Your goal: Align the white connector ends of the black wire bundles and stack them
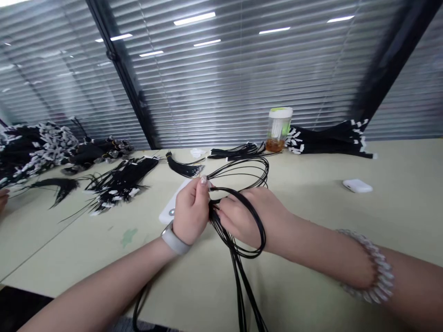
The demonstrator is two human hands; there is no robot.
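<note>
A bundle of thin black cables [242,180] loops over the pale table [311,207] in front of me. My left hand [192,210], with a grey watch band on the wrist, pinches the strands where they cross. My right hand [249,216] is closed on the same bundle, and one loop wraps round the back of that hand. The strands hang down toward me past the table's near edge. A beaded bracelet [377,272] sits on my right forearm.
A white flat device [169,210] lies under my left hand. Piles of black cables with white tags [117,182] lie at left and far right [328,138]. A green-lidded jar [278,129] and a small white case [357,186] stand behind. Another person's hand [2,198] shows at the left edge.
</note>
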